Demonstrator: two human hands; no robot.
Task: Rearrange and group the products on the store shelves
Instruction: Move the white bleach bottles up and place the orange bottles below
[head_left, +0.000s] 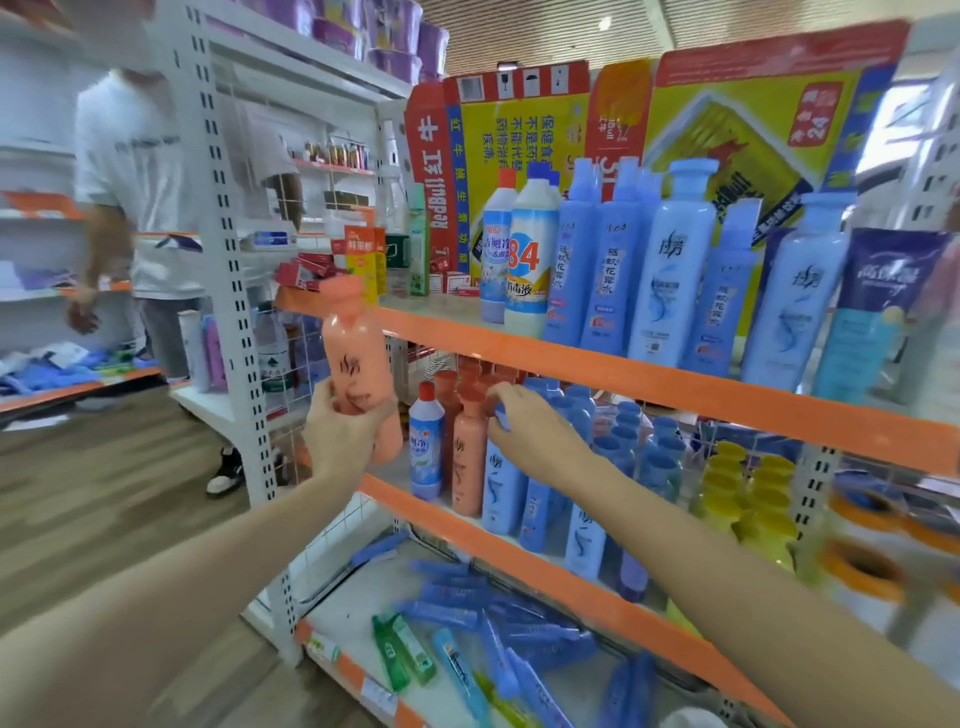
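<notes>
Fingers, left: your left hand (345, 431) is clenched round the lower body of a salmon bottle (358, 358), held upright in the air off the shelf's left end, so you can see the label and it stays out of the rows.
Fingers, right: your right hand (524, 421) reaches under the upper board; its fingers (500, 410) curl over the cap of a blue bottle (501, 488) in the front row. Whether they truly pinch it or only touch it, you cannot tell.
Salmon group: a standing salmon bottle (469, 457) and more behind it sit at the left of the middle shelf (524, 540), just beside the blue one; the held bottle likely belongs here.
Intruder: a white-and-blue cleaner bottle (427, 447) stands at the far left, touching the salmon row.
Blue group: packed close, caps nearly under the orange edge (649, 384) of the upper shelf.
Yellow bottles (753, 499): further right, near the upright.
Open room: little between bottles; the freest approach is from the front and the left end. Headroom beneath the orange edge looks tight, so tilting a bottle out seems necessary.
Bottom shelf: blue tubes (493, 608) lie loose.
Bystander: a person (150, 208) stands in the aisle, well apart.
</notes>
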